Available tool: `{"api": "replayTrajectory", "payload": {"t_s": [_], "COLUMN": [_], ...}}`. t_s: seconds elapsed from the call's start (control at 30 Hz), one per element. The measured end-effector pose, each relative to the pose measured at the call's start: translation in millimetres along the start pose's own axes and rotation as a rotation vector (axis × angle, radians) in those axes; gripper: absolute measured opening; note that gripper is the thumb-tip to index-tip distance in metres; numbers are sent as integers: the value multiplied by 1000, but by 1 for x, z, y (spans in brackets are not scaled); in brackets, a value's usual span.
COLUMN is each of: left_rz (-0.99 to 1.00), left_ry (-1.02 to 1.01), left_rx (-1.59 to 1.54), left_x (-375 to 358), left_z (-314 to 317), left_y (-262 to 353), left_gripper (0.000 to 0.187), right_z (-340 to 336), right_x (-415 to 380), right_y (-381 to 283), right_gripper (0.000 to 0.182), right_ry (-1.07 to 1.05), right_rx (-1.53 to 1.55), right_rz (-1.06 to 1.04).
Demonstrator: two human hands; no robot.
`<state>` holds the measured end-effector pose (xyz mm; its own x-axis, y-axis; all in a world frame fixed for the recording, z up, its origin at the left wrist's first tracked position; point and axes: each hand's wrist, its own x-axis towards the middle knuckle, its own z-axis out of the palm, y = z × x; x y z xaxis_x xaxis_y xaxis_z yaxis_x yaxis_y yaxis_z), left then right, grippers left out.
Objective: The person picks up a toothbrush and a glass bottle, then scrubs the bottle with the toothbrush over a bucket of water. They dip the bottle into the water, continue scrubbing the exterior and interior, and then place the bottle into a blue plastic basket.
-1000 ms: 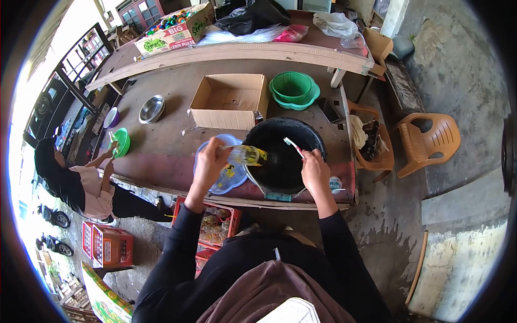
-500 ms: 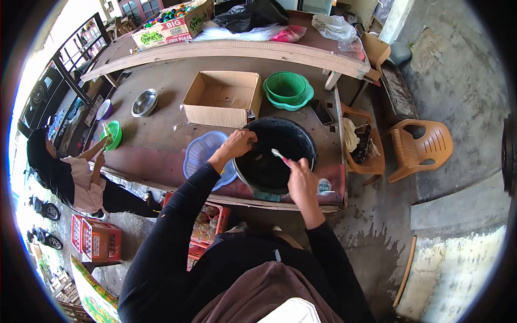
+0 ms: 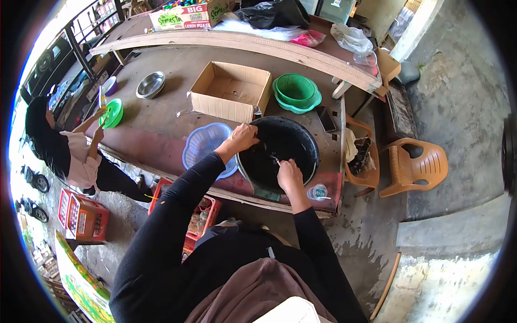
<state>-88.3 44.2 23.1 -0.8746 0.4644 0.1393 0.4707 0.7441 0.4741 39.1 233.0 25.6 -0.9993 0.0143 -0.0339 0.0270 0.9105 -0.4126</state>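
A large black tub (image 3: 295, 139) stands at the table's front edge, dark inside. My right hand (image 3: 291, 175) is closed round the handle of a toothbrush (image 3: 276, 160), its head pointing down into the tub. Over the tub's left rim, my left hand (image 3: 241, 138) has its fingers curled together; what they hold, if anything, I cannot make out. A pale blue plastic basket (image 3: 195, 152) sits left of the tub, under my left wrist. A clear plastic cup (image 3: 318, 191) is just right of my right hand.
Behind the tub are an open cardboard box (image 3: 222, 105), green baskets (image 3: 297, 90) and a phone (image 3: 325, 118). Metal bowls (image 3: 150, 85) are farther left. Another person (image 3: 81, 153) works at a green bowl (image 3: 113, 114). Plastic chairs (image 3: 413, 166) stand to the right.
My right hand has moved left and the toothbrush head has dipped lower into the tub. My left hand stays at the left rim. The view has shifted slightly.
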Motion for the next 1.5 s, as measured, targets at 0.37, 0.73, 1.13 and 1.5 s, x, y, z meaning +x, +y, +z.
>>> {"api": "replayTrajectory", "payload": {"t_s": [0.37,0.73,1.13,1.5], "left_rz": [-14,342,268,27], "left_ry": [86,-6,-87,17], "left_rx": [63,-196,-121,37], "left_x": [-3,-17,-23,-12], "left_z": [5,-2,-5,6], "left_y": [8,-2,6,18], "left_gripper": [27,26,31,38], "right_z": [-4,-11,-11,-24], "right_x": [16,7,2,-11], "right_y": [-7,-2,-8,4], "right_gripper": [19,18,19,20], "right_ry": [83,123,67,-43], "right_rx": [53,130,112,-95], "right_rz": [40,-101,-81,14]}}
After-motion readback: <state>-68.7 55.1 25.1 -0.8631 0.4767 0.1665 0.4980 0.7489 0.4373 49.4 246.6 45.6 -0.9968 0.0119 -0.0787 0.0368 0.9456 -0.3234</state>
